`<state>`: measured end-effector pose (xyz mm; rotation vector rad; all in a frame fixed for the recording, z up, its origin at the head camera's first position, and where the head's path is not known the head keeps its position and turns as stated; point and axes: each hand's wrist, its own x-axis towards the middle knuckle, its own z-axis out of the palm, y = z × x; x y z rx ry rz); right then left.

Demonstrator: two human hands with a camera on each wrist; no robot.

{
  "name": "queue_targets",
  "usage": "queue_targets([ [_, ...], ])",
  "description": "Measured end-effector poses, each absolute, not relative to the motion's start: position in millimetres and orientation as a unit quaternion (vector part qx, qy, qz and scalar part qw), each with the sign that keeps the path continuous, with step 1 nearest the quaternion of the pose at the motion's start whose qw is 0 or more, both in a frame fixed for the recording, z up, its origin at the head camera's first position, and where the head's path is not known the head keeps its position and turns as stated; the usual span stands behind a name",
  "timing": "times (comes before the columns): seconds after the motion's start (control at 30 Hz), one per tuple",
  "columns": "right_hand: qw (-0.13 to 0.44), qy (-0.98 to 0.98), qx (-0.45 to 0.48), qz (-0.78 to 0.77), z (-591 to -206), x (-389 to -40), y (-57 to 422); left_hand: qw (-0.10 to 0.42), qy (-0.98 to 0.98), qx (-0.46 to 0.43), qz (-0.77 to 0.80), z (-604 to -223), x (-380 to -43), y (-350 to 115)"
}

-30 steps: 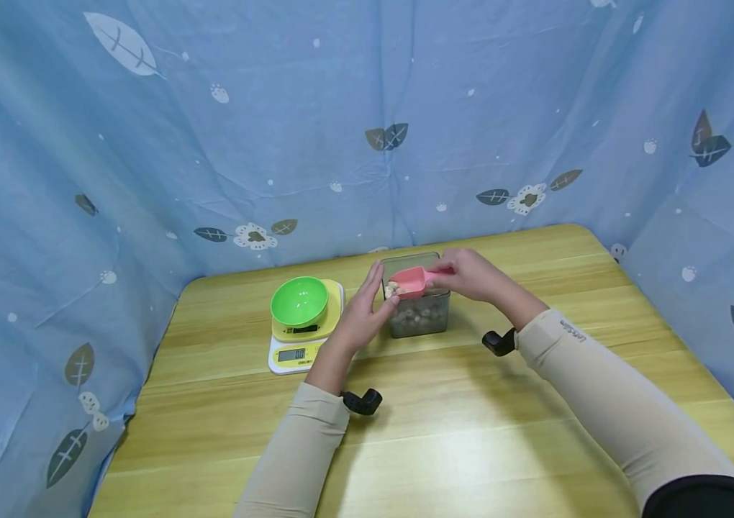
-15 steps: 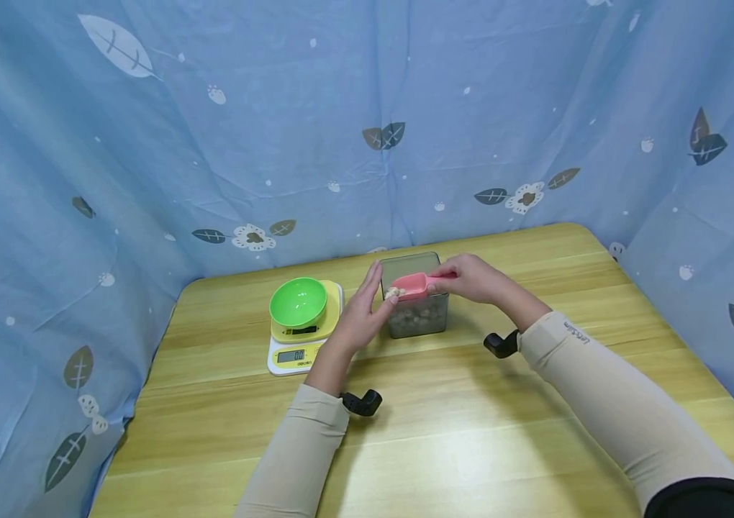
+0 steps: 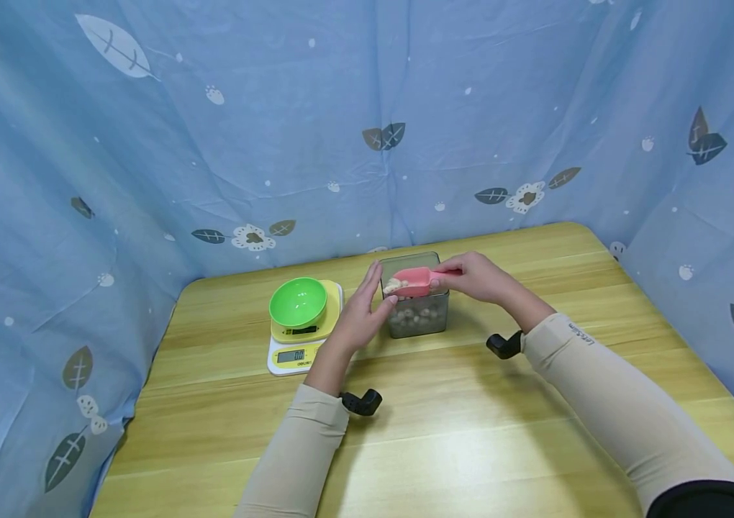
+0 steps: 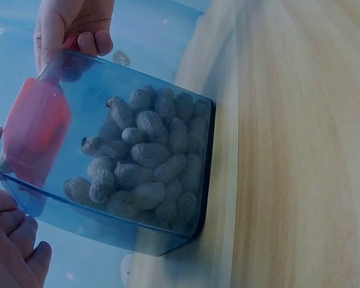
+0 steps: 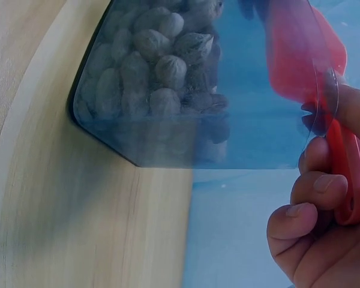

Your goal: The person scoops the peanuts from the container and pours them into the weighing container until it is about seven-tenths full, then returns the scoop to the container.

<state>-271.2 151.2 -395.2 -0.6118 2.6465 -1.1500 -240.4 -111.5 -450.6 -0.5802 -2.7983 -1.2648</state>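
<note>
A red-pink scoop (image 3: pixel 416 280) carries several peanuts (image 3: pixel 396 285) at the mouth of a grey see-through container (image 3: pixel 417 327). My right hand (image 3: pixel 478 276) pinches the scoop's handle (image 5: pixel 346 165). More unshelled peanuts (image 4: pixel 150 156) fill the bottom of the container. My left hand (image 3: pixel 357 313) lies against the container's left side with its fingers straight, the thumb at the front rim near the scoop's tip. In the left wrist view, the scoop shows through the clear wall, close to the rim.
Left of the container stands a yellow and white kitchen scale (image 3: pixel 315 352) reading 0.0, with a green bowl (image 3: pixel 298 302) on it. The wooden table (image 3: pixel 432 432) meets a blue patterned curtain (image 3: pixel 315 144) at its back and sides.
The scoop has dipped slightly, then risen again and shifted a little to the right with the right hand. My left hand stays at the container.
</note>
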Motion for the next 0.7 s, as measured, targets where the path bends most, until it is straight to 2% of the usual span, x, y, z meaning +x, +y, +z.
queue_targets([
  [0.4, 0.100, 0.891, -0.186, -0.402, -394.2, -270.5, 156.3, -0.002, -0.892, -0.185, -0.413, -448.1, -239.7, -111.6],
  [0.7, 0.078, 0.892, -0.193, -0.402, -395.7, -271.2, 159.3, -0.003, -0.893, -0.186, -0.411, -445.9, -239.8, -112.1],
])
